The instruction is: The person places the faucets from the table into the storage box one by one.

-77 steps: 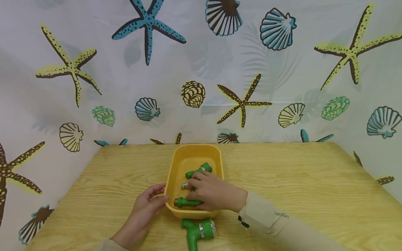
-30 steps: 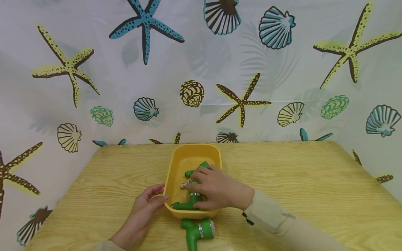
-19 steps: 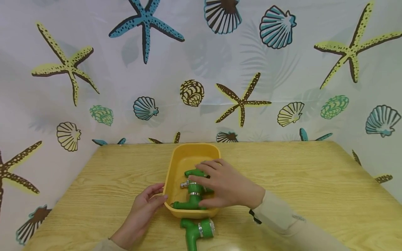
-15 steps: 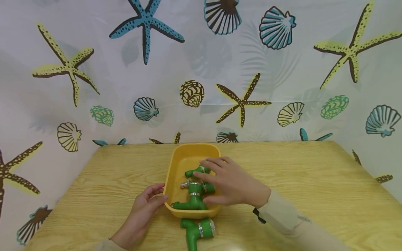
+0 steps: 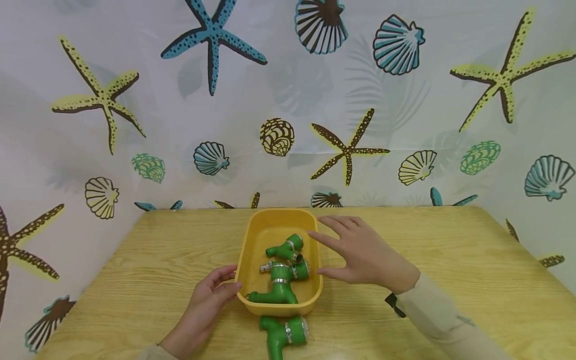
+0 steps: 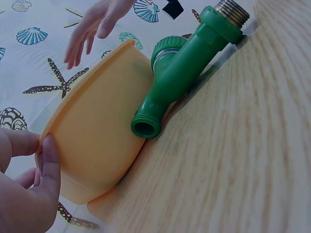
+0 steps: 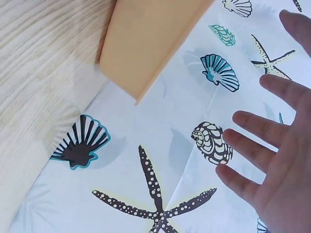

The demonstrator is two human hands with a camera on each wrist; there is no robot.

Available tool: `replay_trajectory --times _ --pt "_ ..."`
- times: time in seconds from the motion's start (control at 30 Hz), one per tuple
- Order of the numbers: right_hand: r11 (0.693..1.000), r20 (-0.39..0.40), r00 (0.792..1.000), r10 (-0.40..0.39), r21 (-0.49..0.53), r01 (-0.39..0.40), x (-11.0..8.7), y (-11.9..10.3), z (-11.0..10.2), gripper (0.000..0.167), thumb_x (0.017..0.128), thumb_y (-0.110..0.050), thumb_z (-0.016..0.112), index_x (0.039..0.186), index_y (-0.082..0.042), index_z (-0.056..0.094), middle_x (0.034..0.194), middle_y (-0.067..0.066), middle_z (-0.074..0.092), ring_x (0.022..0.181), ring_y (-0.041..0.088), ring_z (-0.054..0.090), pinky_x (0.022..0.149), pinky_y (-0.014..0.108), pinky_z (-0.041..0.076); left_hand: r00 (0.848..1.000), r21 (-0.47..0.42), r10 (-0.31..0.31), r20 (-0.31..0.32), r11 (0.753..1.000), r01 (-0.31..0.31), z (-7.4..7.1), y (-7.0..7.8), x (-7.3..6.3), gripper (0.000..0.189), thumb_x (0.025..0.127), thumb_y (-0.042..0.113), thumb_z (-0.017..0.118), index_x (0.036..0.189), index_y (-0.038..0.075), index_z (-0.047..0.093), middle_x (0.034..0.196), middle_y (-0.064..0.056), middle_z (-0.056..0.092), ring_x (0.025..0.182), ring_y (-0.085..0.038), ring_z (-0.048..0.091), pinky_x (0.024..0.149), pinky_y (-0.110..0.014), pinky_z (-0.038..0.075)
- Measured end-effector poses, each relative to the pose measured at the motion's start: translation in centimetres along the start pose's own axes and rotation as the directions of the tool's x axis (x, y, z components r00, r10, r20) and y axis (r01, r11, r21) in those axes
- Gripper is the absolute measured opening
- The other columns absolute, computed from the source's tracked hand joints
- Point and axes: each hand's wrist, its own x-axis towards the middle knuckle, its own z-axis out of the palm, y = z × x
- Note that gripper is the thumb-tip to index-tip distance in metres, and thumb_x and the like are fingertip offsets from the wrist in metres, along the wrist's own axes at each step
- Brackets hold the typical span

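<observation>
A yellow plastic tub (image 5: 254, 240) stands on the table, and my left hand (image 5: 207, 302) pinches its left rim between thumb and fingers. Inside lie green plastic taps: one at the back (image 5: 285, 247), one at the front (image 5: 276, 292), and another between them, partly covered, its green cap (image 5: 300, 270) showing on the right. My right hand (image 5: 366, 252) hovers just right of the tub with fingers spread and nothing in them; in the right wrist view, the fingers (image 7: 262, 131) are apart from the tub wall.
Another green tap (image 5: 281, 337) lies on the wooden table (image 5: 405, 235) in front of the tub; its threaded metal end (image 6: 232, 12) shows in the left wrist view. A white curtain (image 5: 288, 90) printed with shells and starfish hangs behind and along both sides.
My right hand has let go of the front tap, which now stands with its cap up inside the tub, and has moved out to the right. The left hand keeps its place.
</observation>
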Motion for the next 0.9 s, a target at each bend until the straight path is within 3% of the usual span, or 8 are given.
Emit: replay_trajectory --times 0.1,0.3,0.57,0.9 --pt "1.000 -0.011 1.000 0.007 0.004 -0.007 -0.7 0.5 -0.1 0.068 0.089 -0.062 0.055 0.137 -0.015 0.056 0.138 0.019 0.049 0.125 0.035 0.046 0.098 0.054 0.040 1.000 0.004 -0.001 0.004 1.000 0.001 0.0 0.1 0.0 0.044 0.089 -0.003 0.062 0.131 -0.007 0.049 0.117 -0.015 0.048 0.093 -0.018 0.056 0.077 -0.025 0.051" --pt "1.000 0.014 1.000 0.017 0.009 -0.018 -2.0 0.7 0.0 0.073 0.093 -0.067 0.040 0.142 -0.014 0.050 0.147 0.021 0.039 0.133 0.038 0.038 0.102 0.062 0.032 1.000 0.010 -0.009 0.002 1.000 0.009 0.0 0.1 -0.1 0.044 0.090 -0.002 0.063 0.131 -0.007 0.049 0.117 -0.014 0.048 0.095 -0.019 0.055 0.078 -0.026 0.051" --pt "1.000 0.013 1.000 0.001 -0.022 0.000 -2.9 0.5 0.0 0.078 0.089 -0.068 0.048 0.146 -0.014 0.044 0.153 0.020 0.027 0.139 0.038 0.027 0.104 0.066 0.025 1.000 0.027 -0.010 0.000 1.000 0.010 -0.1 -0.1 -0.1 0.045 0.091 0.000 0.063 0.133 -0.007 0.048 0.116 -0.012 0.047 0.094 -0.018 0.054 0.078 -0.027 0.051" --pt "0.996 -0.001 0.999 -0.051 -0.070 0.051 -4.3 0.2 0.3 0.079 0.086 -0.069 0.050 0.145 -0.016 0.046 0.151 0.020 0.032 0.138 0.039 0.029 0.105 0.068 0.018 1.000 0.025 0.000 0.004 1.000 0.000 0.0 0.1 -0.1 0.044 0.090 -0.001 0.063 0.131 -0.007 0.049 0.116 -0.012 0.048 0.094 -0.018 0.055 0.078 -0.027 0.051"
